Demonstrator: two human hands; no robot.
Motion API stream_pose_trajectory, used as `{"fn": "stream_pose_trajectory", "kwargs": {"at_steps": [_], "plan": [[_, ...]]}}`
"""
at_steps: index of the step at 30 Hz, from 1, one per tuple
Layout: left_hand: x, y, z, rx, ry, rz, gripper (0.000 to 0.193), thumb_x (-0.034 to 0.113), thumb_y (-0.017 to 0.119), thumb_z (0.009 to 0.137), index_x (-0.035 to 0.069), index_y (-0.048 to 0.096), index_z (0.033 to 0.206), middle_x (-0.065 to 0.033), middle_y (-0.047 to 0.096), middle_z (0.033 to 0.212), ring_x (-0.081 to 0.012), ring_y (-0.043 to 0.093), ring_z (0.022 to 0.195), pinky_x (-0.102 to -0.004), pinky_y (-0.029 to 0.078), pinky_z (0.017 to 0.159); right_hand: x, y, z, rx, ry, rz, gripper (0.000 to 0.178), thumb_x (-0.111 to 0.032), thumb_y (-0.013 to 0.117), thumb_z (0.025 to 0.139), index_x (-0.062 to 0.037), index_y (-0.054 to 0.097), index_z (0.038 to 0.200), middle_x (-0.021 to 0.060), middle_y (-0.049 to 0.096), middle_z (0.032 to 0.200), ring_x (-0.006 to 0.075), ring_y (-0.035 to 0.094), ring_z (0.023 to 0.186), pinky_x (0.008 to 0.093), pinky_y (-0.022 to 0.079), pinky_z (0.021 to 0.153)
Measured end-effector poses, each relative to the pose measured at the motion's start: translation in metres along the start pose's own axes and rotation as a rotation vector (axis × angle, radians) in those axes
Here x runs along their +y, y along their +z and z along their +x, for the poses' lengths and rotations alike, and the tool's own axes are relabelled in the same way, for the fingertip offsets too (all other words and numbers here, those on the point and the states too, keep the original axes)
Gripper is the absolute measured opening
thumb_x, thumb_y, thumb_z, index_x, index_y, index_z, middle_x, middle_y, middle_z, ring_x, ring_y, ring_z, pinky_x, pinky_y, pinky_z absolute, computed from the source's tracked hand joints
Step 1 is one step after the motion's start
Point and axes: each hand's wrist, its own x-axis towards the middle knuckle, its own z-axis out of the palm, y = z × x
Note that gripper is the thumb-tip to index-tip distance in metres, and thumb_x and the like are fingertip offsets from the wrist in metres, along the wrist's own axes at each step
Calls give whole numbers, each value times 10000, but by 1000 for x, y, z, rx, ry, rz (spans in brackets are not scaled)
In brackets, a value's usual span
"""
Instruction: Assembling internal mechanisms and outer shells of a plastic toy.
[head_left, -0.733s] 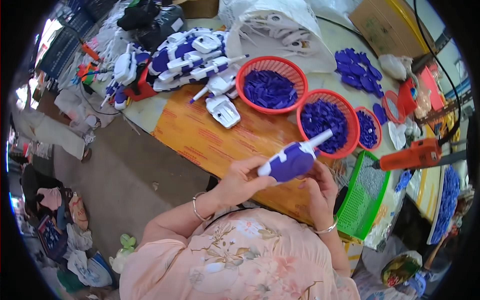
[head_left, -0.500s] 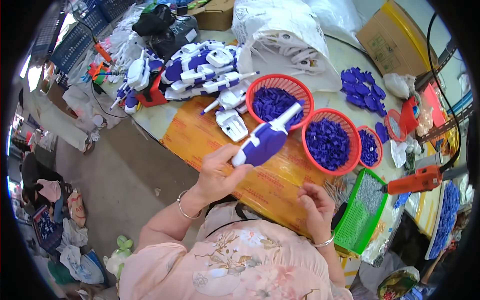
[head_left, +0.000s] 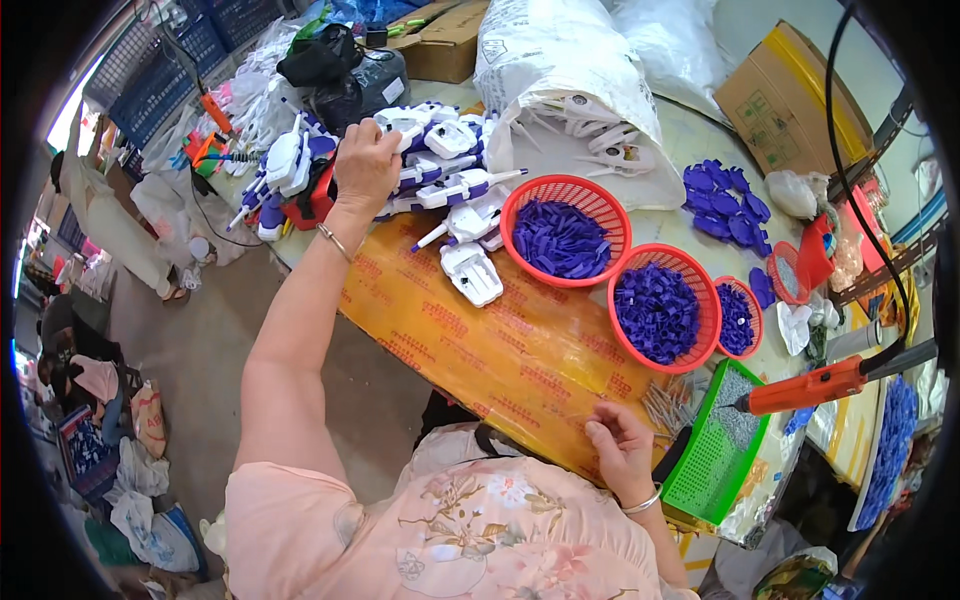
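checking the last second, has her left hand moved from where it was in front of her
Yes. The left hand has gone from near her chest out across the yellow table to the pile of white and purple toys, left of the red basket.

Person, head view: short-sleeved pale pink top with printed flowers in cream and grey-green. Left hand: thin metal bangle at the wrist. Right hand: similar silver bangle. Forearms bare.

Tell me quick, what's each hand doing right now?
Left hand: closed, on the toy pile; grip unclear.
Right hand: loosely curled, holding nothing, resting at the table edge.
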Motion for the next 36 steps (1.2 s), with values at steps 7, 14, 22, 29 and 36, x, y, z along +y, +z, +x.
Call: {"fn": "stream_pose_trajectory", "kwargs": {"at_steps": [7, 14, 22, 29, 36], "plan": [[32, -6, 4, -48, -86, 133, 375, 33, 578, 683, 56, 589, 1057, -158, 536, 1017, -309, 528, 959, -413, 439, 785, 6, -4, -2, -72, -48, -111, 175, -20, 627, 814, 27, 599, 980, 60, 615, 834, 93, 576, 718, 213, 473, 641], [157, 27, 56, -227, 41, -720, 204, 67, 593, 732, 8, 607, 927, -169, 579, 910, -350, 585, 853, -401, 480, 755, 11, -6, 10, -41, -3, -158, 148, -44, 636, 818, 17, 615, 952, 46, 610, 783, 71, 540, 652, 204, 445, 568], [225, 148, 122, -938, 130, -374, 257, 99, 569, 734, 15, 660, 959, -202, 638, 1015, -338, 614, 969, -418, 497, 818, 9, -9, 12, -46, -91, -247, 122, -47, 639, 827, 9, 630, 936, 37, 620, 743, 61, 555, 595, 198, 445, 525], [228, 195, 121, -1074, 149, -306, 306, 147, 588, 740, 5, 655, 1002, -201, 634, 1053, -317, 621, 984, -398, 496, 843, 4, -9, 14, -41, -86, -265, 137, -65, 665, 805, 0, 644, 923, 69, 631, 760, 91, 572, 591, 212, 453, 517], [216, 182, 115, -930, 179, -427, 338, 238, 551, 728, -31, 649, 908, -236, 640, 938, -376, 624, 876, -430, 487, 804, 4, -8, 20, -23, -123, -240, 129, -68, 662, 807, -1, 644, 915, 69, 627, 753, 92, 564, 587, 213, 448, 518]]}}
